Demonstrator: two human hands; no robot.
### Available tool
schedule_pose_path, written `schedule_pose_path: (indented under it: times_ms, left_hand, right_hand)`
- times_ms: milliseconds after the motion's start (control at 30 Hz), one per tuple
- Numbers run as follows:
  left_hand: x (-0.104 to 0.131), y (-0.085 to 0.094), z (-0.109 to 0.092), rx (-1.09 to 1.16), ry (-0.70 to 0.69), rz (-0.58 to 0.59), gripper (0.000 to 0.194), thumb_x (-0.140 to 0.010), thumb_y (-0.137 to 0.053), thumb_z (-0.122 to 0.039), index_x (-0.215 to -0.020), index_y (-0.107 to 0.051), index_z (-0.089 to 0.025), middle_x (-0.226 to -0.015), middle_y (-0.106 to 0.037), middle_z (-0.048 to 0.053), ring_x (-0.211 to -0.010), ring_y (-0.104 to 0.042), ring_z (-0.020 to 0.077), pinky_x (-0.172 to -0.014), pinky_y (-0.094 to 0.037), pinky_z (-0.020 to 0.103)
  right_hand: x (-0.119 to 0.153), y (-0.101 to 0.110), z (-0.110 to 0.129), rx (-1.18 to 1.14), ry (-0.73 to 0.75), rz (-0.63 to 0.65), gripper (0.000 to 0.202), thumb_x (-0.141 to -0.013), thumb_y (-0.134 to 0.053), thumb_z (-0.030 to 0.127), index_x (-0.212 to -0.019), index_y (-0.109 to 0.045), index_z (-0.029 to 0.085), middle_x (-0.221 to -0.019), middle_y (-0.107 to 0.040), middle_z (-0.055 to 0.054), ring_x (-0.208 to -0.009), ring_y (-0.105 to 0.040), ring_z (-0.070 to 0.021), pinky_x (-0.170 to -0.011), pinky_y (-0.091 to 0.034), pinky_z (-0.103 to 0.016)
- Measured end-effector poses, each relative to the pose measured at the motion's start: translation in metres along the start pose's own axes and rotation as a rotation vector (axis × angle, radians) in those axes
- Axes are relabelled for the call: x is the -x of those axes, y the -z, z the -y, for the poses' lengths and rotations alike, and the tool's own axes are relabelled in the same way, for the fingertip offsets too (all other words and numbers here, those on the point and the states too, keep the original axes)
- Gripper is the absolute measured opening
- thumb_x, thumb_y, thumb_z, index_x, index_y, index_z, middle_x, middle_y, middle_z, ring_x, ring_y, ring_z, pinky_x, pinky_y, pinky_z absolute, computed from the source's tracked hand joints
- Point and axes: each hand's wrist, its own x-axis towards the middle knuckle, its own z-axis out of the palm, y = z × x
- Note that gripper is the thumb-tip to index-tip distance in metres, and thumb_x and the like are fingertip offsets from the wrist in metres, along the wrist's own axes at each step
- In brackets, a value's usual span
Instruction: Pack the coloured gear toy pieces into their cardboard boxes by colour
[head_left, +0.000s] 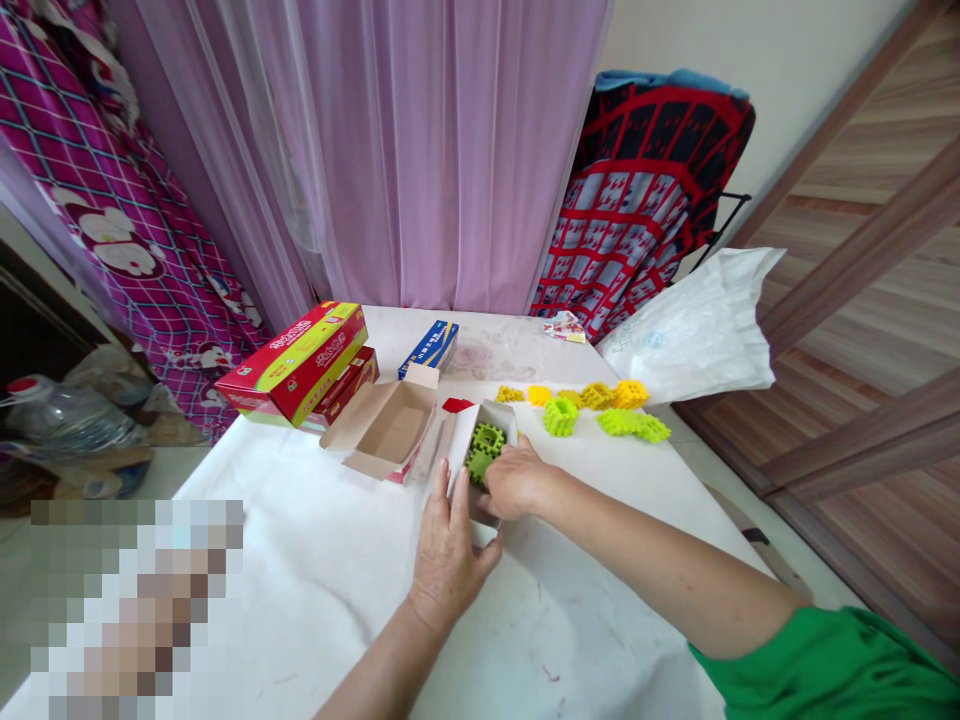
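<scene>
A small open box with pale walls stands on the table, with green notched puzzle-like pieces inside it. My left hand holds this box, its fingers along the left wall and its thumb by the near end. Over the right wall reaches my right hand, with curled fingers dipping into the box beside the green pieces. Its fingertips are hidden, so what they pinch, if anything, does not show. Farther right lie bright green notched pieces and a row of yellow ones.
An open cardboard box with spread flaps stands left of my hands. Behind it are a large red box on a smaller box and a blue box. A white bag sits at the table's right edge, near a crumpled wrapper.
</scene>
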Motion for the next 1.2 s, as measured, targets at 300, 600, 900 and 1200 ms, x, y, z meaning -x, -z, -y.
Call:
schedule_pose_path:
  times_ms: [300, 600, 900, 1200]
  left_hand:
    - [0.000, 0.000, -0.001, -0.016, -0.009, 0.011, 0.095, -0.072, -0.068, -0.018, -0.151, -0.016, -0.012, -0.157, -0.020, 0.026, -0.144, -0.029, 0.0377, -0.107, -0.043, 0.053]
    - [0.000, 0.000, -0.001, -0.020, -0.016, 0.006, 0.096, -0.073, -0.067, -0.019, -0.152, -0.012, -0.014, -0.157, -0.020, 0.025, -0.144, -0.029, 0.0379, -0.106, -0.043, 0.054]
    - [-0.001, 0.001, -0.002, -0.020, -0.026, 0.002, 0.095, -0.075, -0.067, -0.020, -0.152, -0.012, -0.014, -0.156, -0.020, 0.025, -0.144, -0.029, 0.0371, -0.107, -0.043, 0.054]
    - [-0.001, 0.002, -0.002, -0.010, -0.007, 0.024, 0.094, -0.074, -0.067, -0.018, -0.152, -0.014, -0.014, -0.156, -0.021, 0.025, -0.144, -0.028, 0.0376, -0.107, -0.042, 0.054]
  right_hand:
    - [-0.005, -0.006, -0.004, 0.010, -0.085, -0.090, 0.043, -0.089, -0.051, 0.046, -0.106, -0.074, 0.014, -0.119, -0.067, -0.020, -0.120, -0.053, -0.0335, -0.104, -0.026, -0.050]
    - [-0.017, -0.009, -0.003, -0.036, -0.061, -0.320, 0.035, -0.082, -0.065, 0.037, -0.108, -0.069, 0.014, -0.109, -0.071, -0.017, -0.111, -0.060, -0.0308, -0.100, -0.032, -0.043]
    - [-0.031, -0.009, -0.011, 0.036, 0.008, -0.228, 0.043, -0.078, -0.069, 0.031, -0.119, -0.065, 0.018, -0.115, -0.070, -0.016, -0.109, -0.063, -0.0285, -0.095, -0.039, -0.040]
    - [-0.036, -0.005, -0.007, 0.089, -0.009, -0.144, 0.046, -0.076, -0.072, 0.032, -0.120, -0.066, 0.019, -0.117, -0.069, -0.018, -0.113, -0.061, -0.0298, -0.095, -0.039, -0.042]
